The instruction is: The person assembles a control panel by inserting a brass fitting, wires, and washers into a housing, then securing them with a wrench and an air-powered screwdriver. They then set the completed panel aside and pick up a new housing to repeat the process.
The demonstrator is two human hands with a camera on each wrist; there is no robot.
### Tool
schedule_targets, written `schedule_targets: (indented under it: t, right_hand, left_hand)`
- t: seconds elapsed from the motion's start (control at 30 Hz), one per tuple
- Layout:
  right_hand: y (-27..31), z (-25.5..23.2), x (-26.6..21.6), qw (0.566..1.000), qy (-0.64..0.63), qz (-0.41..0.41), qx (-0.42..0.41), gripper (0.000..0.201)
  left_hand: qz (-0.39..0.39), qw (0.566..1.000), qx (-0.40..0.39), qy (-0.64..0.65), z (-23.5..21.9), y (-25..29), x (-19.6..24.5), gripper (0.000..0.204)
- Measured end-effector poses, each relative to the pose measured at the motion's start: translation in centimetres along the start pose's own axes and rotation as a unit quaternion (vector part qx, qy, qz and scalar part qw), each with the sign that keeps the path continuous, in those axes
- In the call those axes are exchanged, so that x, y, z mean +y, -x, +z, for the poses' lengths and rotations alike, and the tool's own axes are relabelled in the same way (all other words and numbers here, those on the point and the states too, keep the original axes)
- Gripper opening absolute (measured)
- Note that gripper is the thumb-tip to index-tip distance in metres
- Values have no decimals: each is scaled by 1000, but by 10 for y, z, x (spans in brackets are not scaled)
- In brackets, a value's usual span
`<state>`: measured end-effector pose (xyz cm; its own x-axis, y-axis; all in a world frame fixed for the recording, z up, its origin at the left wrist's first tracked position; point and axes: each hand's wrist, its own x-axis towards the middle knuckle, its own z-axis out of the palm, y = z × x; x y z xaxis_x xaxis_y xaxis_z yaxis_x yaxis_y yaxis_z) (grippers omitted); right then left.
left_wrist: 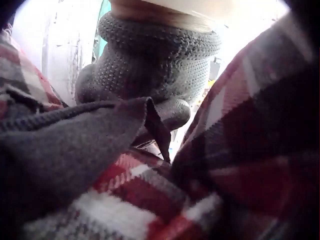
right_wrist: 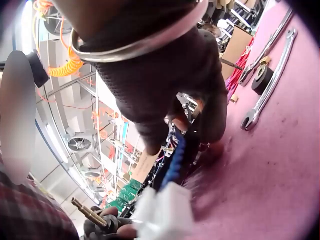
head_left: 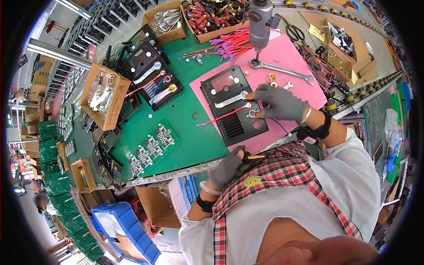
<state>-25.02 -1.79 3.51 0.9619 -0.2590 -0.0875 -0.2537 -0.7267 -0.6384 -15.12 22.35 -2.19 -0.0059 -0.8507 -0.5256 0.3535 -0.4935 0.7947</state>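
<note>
In the head view my gloved left hand (head_left: 226,168) grips a black binding post (head_left: 256,157) with a threaded brass stud, close to the checked apron. The same brass stud (right_wrist: 90,214) shows in the right wrist view. My gloved right hand (head_left: 280,104) reaches over a black panel (head_left: 234,126), fingertips spread at its metal strip (head_left: 229,100) and at the ring terminal of a blue wire (head_left: 279,126). A red wire (head_left: 221,118) with a ring terminal lies across this panel. From under the right hand, the blue wire runs to a white connector (right_wrist: 167,212).
A pink mat (head_left: 304,66) lies under the panel, with a combination wrench (head_left: 282,70) and brass nuts (head_left: 271,78). An electric screwdriver (head_left: 260,26) hangs above it. More black panels (head_left: 150,70), circuit boards (head_left: 152,148) and a box of red and black posts (head_left: 212,17) stand around.
</note>
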Motion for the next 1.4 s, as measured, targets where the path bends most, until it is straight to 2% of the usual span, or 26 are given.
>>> schedule_targets:
  t: [0.07,0.1,0.17,0.2,0.27,0.3,0.37,0.4,0.43,0.47,0.5,0.57,0.7,0.8,0.9,1.0,1.07,1.1,1.2,1.3,1.4]
  right_hand:
    - [0,9,3,999,-16,6,-38,62]
    - [2,10,-1,999,8,29,-39,59]
    - [10,13,-13,995,57,75,-42,54]
    - [8,15,-16,990,61,114,-63,47]
    - [5,28,-3,996,20,91,-18,43]
    - [4,33,2,997,-1,79,5,41]
    - [0,21,-20,970,-170,168,-43,42]
    - [-1,15,-30,942,-253,210,-68,42]
    - [-1,12,-34,933,-287,210,-60,43]
    - [-1,12,-38,922,-322,209,-54,44]
    - [-2,11,-43,909,-359,208,-47,46]
    - [-5,10,-53,906,-362,210,-71,51]
    - [-5,19,-54,893,-394,205,-68,51]
    - [-6,23,-54,887,-408,203,-75,50]
    - [-8,27,-56,891,-402,197,-69,45]
    - [-8,37,-51,893,-394,198,-88,46]
    - [-8,47,-49,894,-374,213,-127,46]
    - [-5,51,-50,896,-379,201,-114,45]
    - [-1,61,-51,907,-376,165,-96,47]
    - [1,64,-46,911,-373,148,-92,46]
    - [2,69,-41,909,-382,136,-96,45]
  left_hand:
    - [93,987,39,-127,0,5,-10,27]
    - [152,967,64,-196,-1,6,-17,25]
    - [314,878,96,-350,-9,1,-43,19]
    - [290,878,109,-364,-9,3,-46,20]
    - [245,877,131,-391,-1,11,-36,25]
    - [260,869,140,-398,-1,10,-38,24]
    - [289,849,160,-412,-1,6,-42,26]
    - [214,956,111,-167,0,7,-39,24]
    - [123,987,55,92,1,10,-32,24]
    - [23,939,-3,344,2,14,-24,26]
    - [36,928,39,370,8,14,-13,28]
    - [60,900,118,415,21,6,7,32]
    - [73,898,12,433,9,-11,-4,34]
    - [97,886,47,451,12,-11,-8,36]
    - [88,894,69,433,11,-8,-15,36]
    - [132,913,5,386,8,-4,-26,34]
    - [145,927,74,339,14,-2,-12,32]
    - [153,931,108,314,16,-2,-7,31]
    - [226,939,79,248,12,-11,-17,30]
    - [186,907,34,376,9,-15,-16,32]
    - [190,926,46,324,12,-10,-10,35]
